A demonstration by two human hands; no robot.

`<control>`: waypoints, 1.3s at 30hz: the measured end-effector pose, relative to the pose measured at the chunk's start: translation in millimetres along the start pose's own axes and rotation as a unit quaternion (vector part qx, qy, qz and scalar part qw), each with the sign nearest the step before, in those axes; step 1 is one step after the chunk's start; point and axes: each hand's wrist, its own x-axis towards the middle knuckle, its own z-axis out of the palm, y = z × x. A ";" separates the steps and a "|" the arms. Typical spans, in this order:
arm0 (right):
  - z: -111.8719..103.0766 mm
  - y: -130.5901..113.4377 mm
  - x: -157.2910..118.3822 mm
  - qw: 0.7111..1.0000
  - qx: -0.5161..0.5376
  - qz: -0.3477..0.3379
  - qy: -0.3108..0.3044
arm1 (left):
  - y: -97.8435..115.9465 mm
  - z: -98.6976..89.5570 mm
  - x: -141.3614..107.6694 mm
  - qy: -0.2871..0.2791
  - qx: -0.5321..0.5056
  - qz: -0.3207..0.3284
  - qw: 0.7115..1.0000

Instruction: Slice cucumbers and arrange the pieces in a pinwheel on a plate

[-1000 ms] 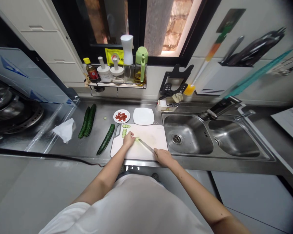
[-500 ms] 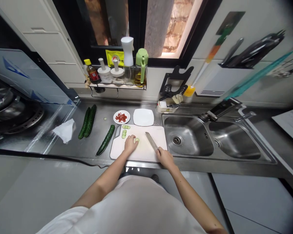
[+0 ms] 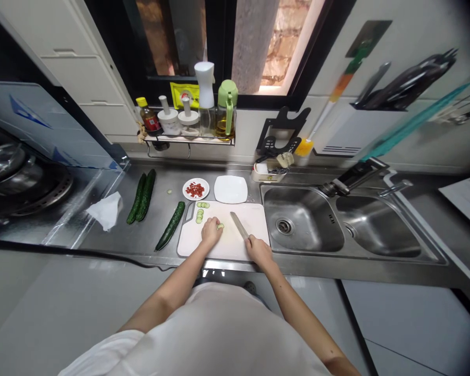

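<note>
My right hand [image 3: 259,250] is closed round the handle of a knife [image 3: 238,224], its blade pointing up and left over the white cutting board [image 3: 235,248]. Left of the blade, my left hand [image 3: 211,231] has its fingers closed on a small cucumber piece [image 3: 220,226] on the board. Cucumber slices [image 3: 199,215] lie in short rows near the board's upper left corner. A whole cucumber [image 3: 169,226] rests on the counter beside the board. Behind the board stand a plate of chopped red pieces [image 3: 196,189] and a bare white plate [image 3: 231,189].
Two more cucumbers [image 3: 141,196] and a white cloth [image 3: 105,210] are on the steel counter at left, near the stove [image 3: 55,190]. A double sink [image 3: 305,230] is at right. Bottles stand on a wall rack [image 3: 188,139]; a utensil holder [image 3: 269,175] sits behind.
My right hand and the knife have moved left, closer to my left hand. The fingers of my left hand have drawn in round the cucumber piece.
</note>
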 end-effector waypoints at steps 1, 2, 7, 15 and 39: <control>0.6 0.6 0.2 1.000 0.000 -0.002 0.003 | 0.5 -0.3 0.2 0.000 -0.006 -0.001 1.000; 1.3 1.2 0.6 1.000 0.000 -0.006 0.006 | 1.0 -0.6 0.2 0.001 -0.012 -0.001 1.000; 3.8 3.5 3.2 1.000 -0.002 -0.008 0.013 | 1.4 -2.9 -2.6 0.007 -0.058 -0.005 0.998; 5.5 3.0 4.4 1.000 -0.006 -0.012 0.015 | -21.6 -19.0 -9.3 0.041 -0.164 -0.059 0.984; 2.3 1.4 5.3 1.000 -0.011 -0.015 -0.001 | -57.6 -43.0 10.7 0.123 -0.031 -0.123 0.984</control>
